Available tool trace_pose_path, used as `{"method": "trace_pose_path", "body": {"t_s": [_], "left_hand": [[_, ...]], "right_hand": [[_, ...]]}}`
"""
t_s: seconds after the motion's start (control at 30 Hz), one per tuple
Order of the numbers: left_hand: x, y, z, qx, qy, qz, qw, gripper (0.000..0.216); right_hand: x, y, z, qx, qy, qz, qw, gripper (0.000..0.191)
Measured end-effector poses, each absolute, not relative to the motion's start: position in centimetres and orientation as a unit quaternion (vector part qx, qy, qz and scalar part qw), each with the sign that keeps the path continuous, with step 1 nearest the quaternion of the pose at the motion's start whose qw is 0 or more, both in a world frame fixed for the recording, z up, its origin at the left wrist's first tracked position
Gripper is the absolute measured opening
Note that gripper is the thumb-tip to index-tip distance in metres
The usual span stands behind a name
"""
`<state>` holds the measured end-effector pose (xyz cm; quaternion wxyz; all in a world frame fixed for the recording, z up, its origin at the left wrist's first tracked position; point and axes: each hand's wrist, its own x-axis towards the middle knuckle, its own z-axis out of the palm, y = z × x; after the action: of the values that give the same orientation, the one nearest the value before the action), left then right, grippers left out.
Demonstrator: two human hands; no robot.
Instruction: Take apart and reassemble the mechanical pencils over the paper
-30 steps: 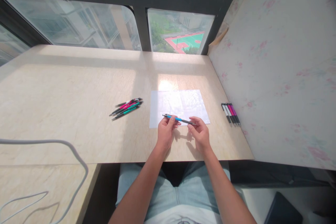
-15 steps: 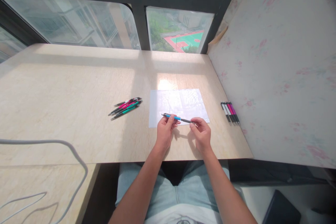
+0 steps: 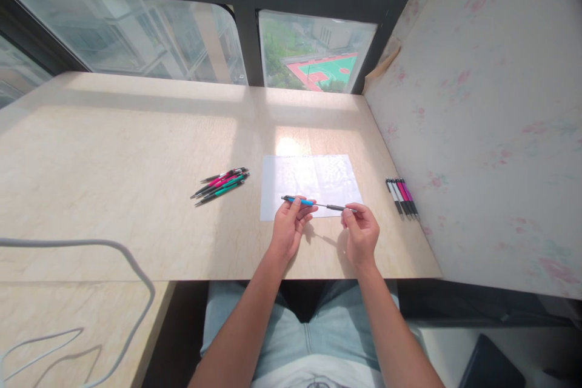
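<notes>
My left hand (image 3: pixel 288 227) pinches the blue barrel (image 3: pixel 297 200) of a pen above the near edge of a white sheet of paper (image 3: pixel 311 178). My right hand (image 3: pixel 362 231) pinches the pen's dark front section (image 3: pixel 336 207), which is drawn away from the barrel to the right. A thin refill (image 3: pixel 321 204) shows between the two parts. Both hands hover just over the beige table (image 3: pixel 136 151).
A loose bunch of several pens (image 3: pixel 220 183), pink, teal and black, lies left of the paper. Several more pens (image 3: pixel 402 195) lie side by side at the right, next to the flowered wall (image 3: pixel 482 115). A white cable (image 3: pixel 77 291) loops at the lower left. Windows stand behind the table.
My right hand has moved right with the dark front section, pulling it off the blue barrel and baring the thin refill. My left hand has stayed almost in place.
</notes>
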<state>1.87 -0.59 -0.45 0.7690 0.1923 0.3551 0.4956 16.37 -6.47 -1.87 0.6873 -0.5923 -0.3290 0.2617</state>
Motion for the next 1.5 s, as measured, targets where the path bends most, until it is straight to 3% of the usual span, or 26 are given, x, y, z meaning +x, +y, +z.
{"method": "trace_pose_path", "body": {"t_s": [0.27, 0.6, 0.93, 1.13, 1.33, 1.5], "left_hand": [[1.4, 0.0, -1.0, 0.096, 0.316, 0.523, 0.785, 0.016], [1.2, 0.1, -0.6, 0.047, 0.314, 0.519, 0.794, 0.013], [1.3, 0.0, -0.5, 0.058, 0.309, 0.516, 0.797, 0.014], [1.3, 0.1, -0.8, 0.068, 0.312, 0.514, 0.796, 0.017], [1.5, 0.0, -0.6, 0.08, 0.316, 0.515, 0.793, 0.017], [1.5, -0.1, -0.7, 0.087, 0.309, 0.514, 0.796, 0.019]], "right_hand": [[17.1, -6.7, 1.0, -0.601, -0.396, 0.201, 0.665, 0.019], [17.4, -7.0, 0.9, -0.589, -0.364, 0.226, 0.685, 0.02], [20.9, -4.6, -2.2, -0.764, -0.456, 0.089, 0.448, 0.022], [21.0, -0.9, -2.5, -0.777, -0.497, -0.058, 0.382, 0.013], [20.2, 0.1, -3.1, -0.82, -0.484, -0.062, 0.3, 0.013], [20.3, -0.1, -3.3, -0.818, -0.494, -0.065, 0.287, 0.013]]}}
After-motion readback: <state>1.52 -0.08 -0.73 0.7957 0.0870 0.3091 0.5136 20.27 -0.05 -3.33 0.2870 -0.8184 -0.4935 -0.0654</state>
